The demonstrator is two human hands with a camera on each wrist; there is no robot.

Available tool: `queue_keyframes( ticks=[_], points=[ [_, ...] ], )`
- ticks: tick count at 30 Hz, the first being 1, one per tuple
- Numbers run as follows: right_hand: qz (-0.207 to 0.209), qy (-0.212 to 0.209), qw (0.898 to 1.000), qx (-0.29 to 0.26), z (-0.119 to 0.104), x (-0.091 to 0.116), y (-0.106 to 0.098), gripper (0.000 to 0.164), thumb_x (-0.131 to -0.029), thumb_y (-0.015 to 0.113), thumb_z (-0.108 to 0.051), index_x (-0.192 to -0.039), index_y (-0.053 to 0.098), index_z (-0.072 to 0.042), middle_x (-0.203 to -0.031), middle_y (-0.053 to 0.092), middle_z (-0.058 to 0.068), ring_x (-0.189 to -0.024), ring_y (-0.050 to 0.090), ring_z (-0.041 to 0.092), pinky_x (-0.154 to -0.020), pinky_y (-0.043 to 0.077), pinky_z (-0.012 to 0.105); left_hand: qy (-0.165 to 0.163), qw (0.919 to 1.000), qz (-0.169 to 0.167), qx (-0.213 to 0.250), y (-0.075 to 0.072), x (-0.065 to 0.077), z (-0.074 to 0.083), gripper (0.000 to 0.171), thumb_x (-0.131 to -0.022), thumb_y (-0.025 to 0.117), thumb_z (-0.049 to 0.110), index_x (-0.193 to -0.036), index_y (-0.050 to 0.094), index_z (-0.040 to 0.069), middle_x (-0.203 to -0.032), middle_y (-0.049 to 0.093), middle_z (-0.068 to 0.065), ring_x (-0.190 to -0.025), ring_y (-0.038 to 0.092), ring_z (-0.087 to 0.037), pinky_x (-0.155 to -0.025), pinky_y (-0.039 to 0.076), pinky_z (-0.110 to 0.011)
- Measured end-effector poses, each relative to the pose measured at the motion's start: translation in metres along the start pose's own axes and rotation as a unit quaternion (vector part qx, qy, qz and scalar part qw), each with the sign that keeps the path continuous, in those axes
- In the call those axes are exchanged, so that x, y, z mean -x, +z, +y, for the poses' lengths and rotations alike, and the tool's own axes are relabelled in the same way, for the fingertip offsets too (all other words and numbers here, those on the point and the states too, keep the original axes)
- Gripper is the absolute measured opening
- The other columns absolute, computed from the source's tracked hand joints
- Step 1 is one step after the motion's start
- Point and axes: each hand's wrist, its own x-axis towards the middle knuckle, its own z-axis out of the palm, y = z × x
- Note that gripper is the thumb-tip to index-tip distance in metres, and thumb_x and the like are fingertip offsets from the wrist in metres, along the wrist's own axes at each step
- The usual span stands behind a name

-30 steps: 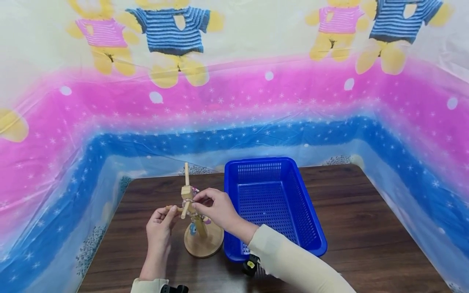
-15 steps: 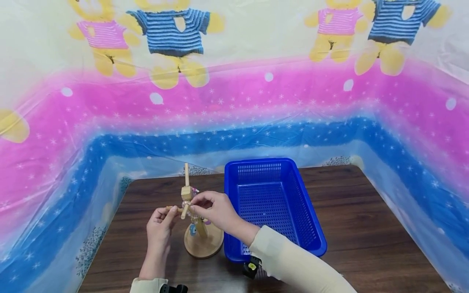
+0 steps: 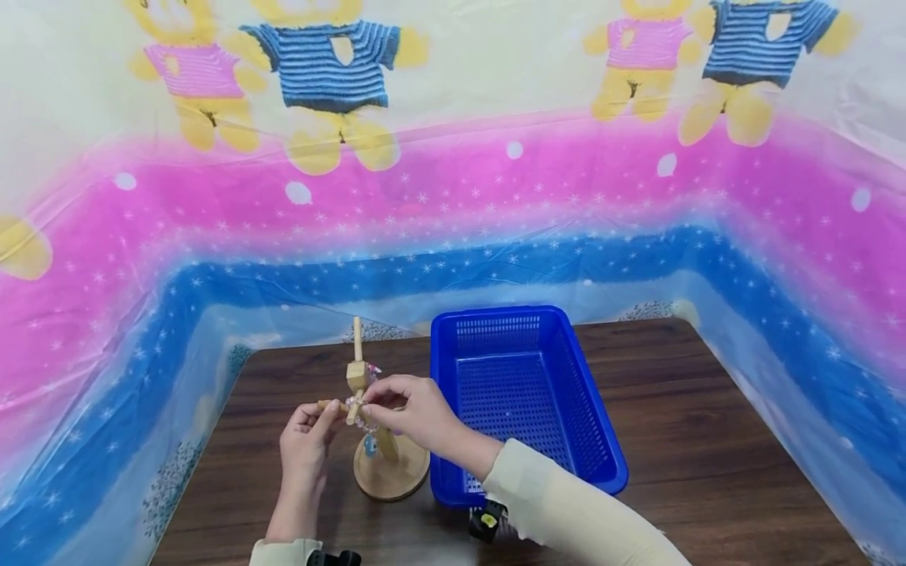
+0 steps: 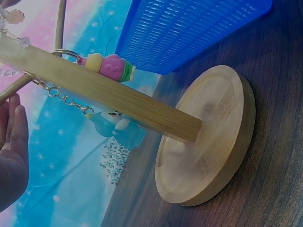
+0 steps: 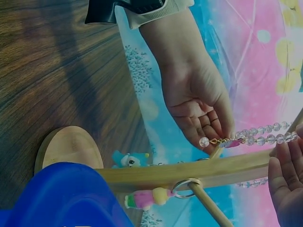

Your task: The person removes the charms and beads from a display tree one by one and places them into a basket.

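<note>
Cream-cuffed left hand (image 3: 304,440): at 8 o'clock of the bead strand; thumb and fingers pinching the end of 1 wooden peg (image 4: 14,88). Bead strand (image 5: 270,138): clear, with a pink charm; lies about the stand's upper pegs. Whether it loops fully over 1 cannot be told. Blue figure (image 3: 371,446): on a chain, at 5 o'clock of the strand. Stand (image 4: 156,112): wooden, round-based, upright. Pink-and-yellow figure (image 4: 109,66): hung by a ring from another peg. Right hand (image 3: 410,413): at 3 o'clock of the strand; narrow grip, thumb and forefinger on the beads. Blue basket (image 3: 582,393): at 3 o'clock, just beside the base.

Risks, as judged: (1) beads may snag the chain if dragged towards 5 o'clock; (2) a hard tug may snap the stringing; (3) uneven force from 2 hands may tip the stand.
</note>
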Motion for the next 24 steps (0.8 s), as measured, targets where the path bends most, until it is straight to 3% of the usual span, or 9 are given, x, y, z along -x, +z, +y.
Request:
queue_keyframes(
  ticks=[10, 20, 24],
  points=[
    [-0.007, -0.028, 1.0, 0.011, -0.005, 0.005, 0.0, 0.012, -0.094, 0.073, -0.008, -0.103, 0.075, -0.001, -0.103, 0.077, 0.018, -0.078, 0.059, -0.008, -0.071, 0.055, 0.01, 0.007, 0.9999, -0.007, -0.007, -0.001, 0.0, 0.0, 0.023, -0.09, 0.076, 0.0, -0.075, 0.062, 0.011, -0.075, 0.073, 0.006, -0.069, 0.072, -0.003, -0.069, 0.063, -0.015],
    [-0.022, -0.035, 0.999, 0.001, -0.012, 0.01, -0.001, 0.012, -0.094, 0.072, -0.008, -0.103, 0.075, 0.0, -0.104, 0.076, 0.019, -0.078, 0.059, -0.009, -0.074, 0.056, 0.01, 0.008, 0.9994, -0.001, -0.032, -0.001, -0.002, 0.001, 0.028, -0.096, 0.065, -0.005, -0.075, 0.063, 0.013, -0.074, 0.073, 0.008, -0.069, 0.072, -0.002, -0.069, 0.063, -0.015],
    [-0.027, -0.041, 0.999, 0.001, -0.014, 0.011, -0.001, 0.013, -0.094, 0.072, -0.007, -0.103, 0.075, 0.001, -0.103, 0.076, 0.02, -0.079, 0.059, -0.01, -0.074, 0.056, 0.01, 0.007, 0.9997, -0.006, -0.02, -0.001, -0.001, 0.001, 0.027, -0.095, 0.067, -0.005, -0.074, 0.062, 0.012, -0.074, 0.073, 0.007, -0.068, 0.072, -0.003, -0.067, 0.062, -0.015]
  ],
)
